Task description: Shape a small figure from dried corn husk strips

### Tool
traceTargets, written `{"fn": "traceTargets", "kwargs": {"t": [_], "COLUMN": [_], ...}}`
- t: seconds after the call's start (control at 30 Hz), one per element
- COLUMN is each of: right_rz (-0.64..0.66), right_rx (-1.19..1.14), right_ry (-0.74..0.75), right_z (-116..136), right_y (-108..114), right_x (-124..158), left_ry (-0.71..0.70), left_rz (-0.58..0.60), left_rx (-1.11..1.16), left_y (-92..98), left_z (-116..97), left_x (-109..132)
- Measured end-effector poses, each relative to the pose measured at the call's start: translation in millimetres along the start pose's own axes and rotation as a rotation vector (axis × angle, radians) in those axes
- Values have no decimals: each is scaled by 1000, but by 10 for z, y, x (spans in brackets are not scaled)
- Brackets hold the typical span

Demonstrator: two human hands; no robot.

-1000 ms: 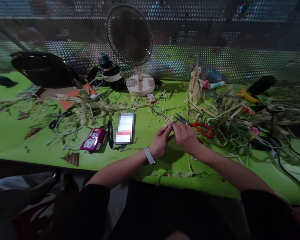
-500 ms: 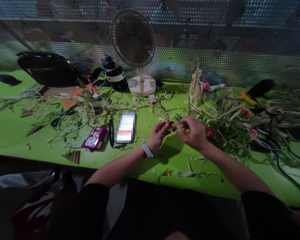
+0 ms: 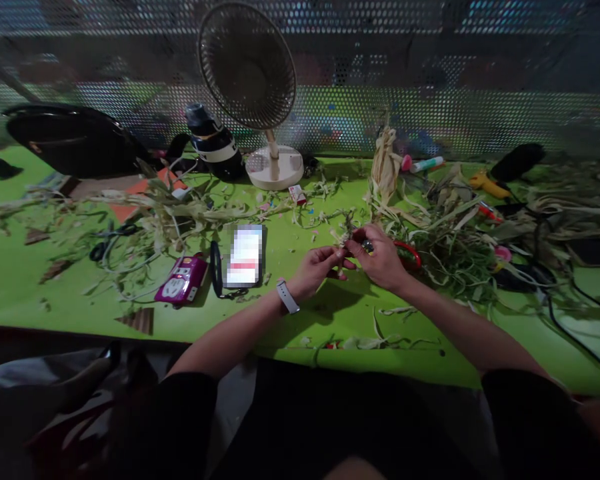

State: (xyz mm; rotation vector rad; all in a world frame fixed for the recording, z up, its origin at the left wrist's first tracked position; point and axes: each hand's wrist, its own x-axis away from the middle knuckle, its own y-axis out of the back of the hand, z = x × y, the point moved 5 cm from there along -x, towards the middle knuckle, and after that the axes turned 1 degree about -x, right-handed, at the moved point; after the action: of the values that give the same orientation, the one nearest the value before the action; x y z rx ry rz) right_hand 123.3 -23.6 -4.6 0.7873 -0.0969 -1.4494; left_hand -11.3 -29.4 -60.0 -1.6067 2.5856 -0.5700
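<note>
My left hand (image 3: 320,270), with a pale watch band on the wrist, and my right hand (image 3: 377,259) meet over the middle of the table. Between their fingertips is a small pale corn husk piece (image 3: 345,237), gripped from both sides; its lower end shows below the fingers. Fingers hide much of its shape. Behind my right hand, red-handled scissors (image 3: 411,253) show mainly by one handle loop; I cannot tell whether the hand touches them. A heap of green and dry husk strips (image 3: 453,257) lies just to the right.
Left of my hands lie a phone (image 3: 245,257), a black loop (image 3: 216,268) and a purple power socket (image 3: 183,279). A fan (image 3: 275,167) and a dark bottle (image 3: 216,152) stand behind. A tied husk bundle (image 3: 385,163) and a yellow-handled tool (image 3: 490,183) are at back right.
The view has shifted slightly, moving most things left. My fingers have changed their hold on the husk piece, and my right fingertips now sit higher over it, covering the scissor blades that showed before.
</note>
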Motion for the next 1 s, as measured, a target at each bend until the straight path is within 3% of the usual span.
{"fn": "traceTargets", "kwargs": {"t": [0.13, 0.27, 0.37, 0.5, 0.6, 0.8, 1.0], "right_rz": [43, 218, 323, 365, 350, 268, 58], "right_rx": [-242, -622, -866, -1031, -1028, -869, -364], "right_ry": [-195, -373, -443, -453, -455, -419, -126], "right_z": [-95, -198, -208, -180, -187, -264, -207], "right_y": [-33, -151, -208, -211, -218, -242, -39], "right_x": [-24, -15, 13, 19, 20, 42, 8], "left_ry": [-82, -134, -142, -72, -44, -68, -116], "left_rz": [34, 69, 132, 198, 176, 55, -24], "left_rx": [-208, -315, -304, -143, -81, -188, -191], "left_y": [-24, -64, -103, -133, -140, -123, -37], "left_z": [-86, -139, -168, -186, -198, -201, -227], "left_x": [42, 92, 123, 152, 169, 173, 141]}}
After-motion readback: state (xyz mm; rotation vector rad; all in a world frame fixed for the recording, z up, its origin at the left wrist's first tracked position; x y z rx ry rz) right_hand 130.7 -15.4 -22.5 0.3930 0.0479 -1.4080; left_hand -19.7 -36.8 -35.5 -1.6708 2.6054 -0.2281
